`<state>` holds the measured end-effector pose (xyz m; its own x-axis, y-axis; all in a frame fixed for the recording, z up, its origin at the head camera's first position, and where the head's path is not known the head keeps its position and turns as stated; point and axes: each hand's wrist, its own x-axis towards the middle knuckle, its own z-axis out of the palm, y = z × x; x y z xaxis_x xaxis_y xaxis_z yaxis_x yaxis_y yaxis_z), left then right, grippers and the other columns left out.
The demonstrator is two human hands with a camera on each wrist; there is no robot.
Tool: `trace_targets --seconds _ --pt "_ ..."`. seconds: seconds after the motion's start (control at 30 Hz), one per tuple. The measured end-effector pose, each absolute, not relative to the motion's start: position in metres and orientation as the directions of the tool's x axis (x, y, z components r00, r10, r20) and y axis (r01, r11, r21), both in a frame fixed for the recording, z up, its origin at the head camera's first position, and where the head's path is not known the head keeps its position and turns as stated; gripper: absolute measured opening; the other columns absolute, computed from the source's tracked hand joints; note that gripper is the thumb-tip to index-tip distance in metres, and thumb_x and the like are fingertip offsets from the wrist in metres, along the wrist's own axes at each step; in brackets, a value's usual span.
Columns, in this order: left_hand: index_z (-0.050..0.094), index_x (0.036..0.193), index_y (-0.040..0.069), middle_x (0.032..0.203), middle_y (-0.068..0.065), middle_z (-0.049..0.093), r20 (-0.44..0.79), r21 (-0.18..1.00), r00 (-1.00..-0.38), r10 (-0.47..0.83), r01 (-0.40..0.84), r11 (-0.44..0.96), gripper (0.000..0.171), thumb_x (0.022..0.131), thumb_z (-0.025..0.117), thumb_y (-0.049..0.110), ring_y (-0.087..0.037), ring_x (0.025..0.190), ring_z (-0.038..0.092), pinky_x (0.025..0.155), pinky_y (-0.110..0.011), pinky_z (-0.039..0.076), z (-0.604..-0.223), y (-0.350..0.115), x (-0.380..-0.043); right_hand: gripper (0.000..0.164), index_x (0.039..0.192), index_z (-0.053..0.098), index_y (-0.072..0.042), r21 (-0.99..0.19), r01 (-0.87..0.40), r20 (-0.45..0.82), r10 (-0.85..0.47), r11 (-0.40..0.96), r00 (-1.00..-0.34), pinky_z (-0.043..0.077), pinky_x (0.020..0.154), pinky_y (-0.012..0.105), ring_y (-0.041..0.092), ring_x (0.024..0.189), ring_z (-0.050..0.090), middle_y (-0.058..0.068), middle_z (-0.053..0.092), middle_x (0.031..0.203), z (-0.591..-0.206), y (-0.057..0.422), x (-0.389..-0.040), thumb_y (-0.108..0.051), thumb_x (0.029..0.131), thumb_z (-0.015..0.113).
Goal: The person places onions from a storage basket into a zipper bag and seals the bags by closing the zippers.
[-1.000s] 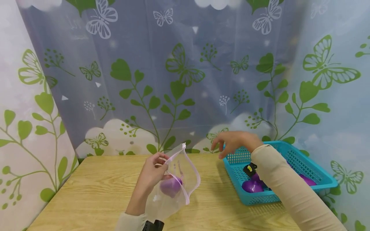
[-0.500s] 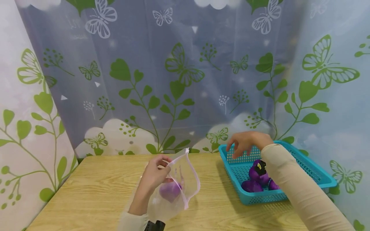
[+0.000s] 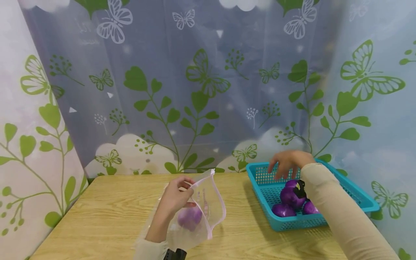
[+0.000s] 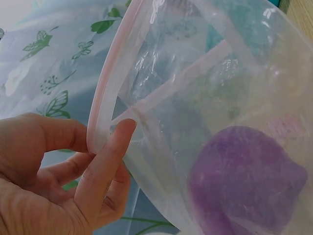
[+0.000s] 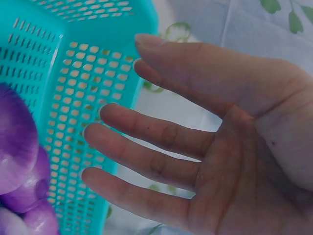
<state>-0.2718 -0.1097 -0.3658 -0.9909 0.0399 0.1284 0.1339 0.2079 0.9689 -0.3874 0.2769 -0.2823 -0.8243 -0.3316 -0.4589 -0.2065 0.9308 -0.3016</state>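
My left hand [image 3: 177,195] pinches the rim of a clear zip bag [image 3: 216,206] with a pink seal, its mouth spread toward the right. Inside the bag lies one purple onion [image 3: 190,217], seen through the plastic; the left wrist view shows this onion [image 4: 247,181] large and hazy. Over the turquoise basket [image 3: 276,224] hovers my right hand [image 3: 289,162], holding nothing. In the right wrist view the fingers [image 5: 146,161] are extended and spread beside the basket wall. Several purple onions [image 3: 290,196] sit in the basket's near part, some hidden by the right forearm.
The basket stands at the right end of a wooden table [image 3: 113,209]. A patterned curtain [image 3: 208,108] hangs right behind the table and along both sides. Black wrist cameras are on both sleeves.
My right hand has moved right, from beside the basket's left rim to over the basket. The left hand and the bag have shifted slightly right and down.
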Motion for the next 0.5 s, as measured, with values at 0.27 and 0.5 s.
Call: trace_targets --seconds 0.27,0.5 --pt "0.067 0.113 -0.001 0.096 -0.011 0.056 0.126 0.971 -0.991 0.046 0.133 0.199 0.023 0.092 0.058 -0.006 -0.02 0.071 0.056 0.062 -0.037 0.069 -0.364 -0.111 -0.27 0.04 0.127 0.069 -0.017 -0.346 -0.101 -0.432 -0.254 0.933 -0.865 0.067 0.083 0.045 0.026 0.104 0.064 0.014 0.065 0.121 -0.303 0.301 -0.386 -0.008 0.089 0.076" --pt "0.067 0.113 0.0 0.096 -0.011 0.056 0.128 0.97 -0.991 0.045 0.135 0.202 0.023 0.092 0.058 -0.006 -0.02 0.07 0.057 0.061 -0.037 0.069 -0.364 -0.112 -0.269 0.035 0.117 0.073 -0.022 -0.335 -0.04 -0.431 -0.191 0.941 -0.882 0.065 0.07 0.035 0.023 0.09 0.063 0.015 0.058 0.125 -0.32 0.322 -0.388 -0.009 0.084 0.079"
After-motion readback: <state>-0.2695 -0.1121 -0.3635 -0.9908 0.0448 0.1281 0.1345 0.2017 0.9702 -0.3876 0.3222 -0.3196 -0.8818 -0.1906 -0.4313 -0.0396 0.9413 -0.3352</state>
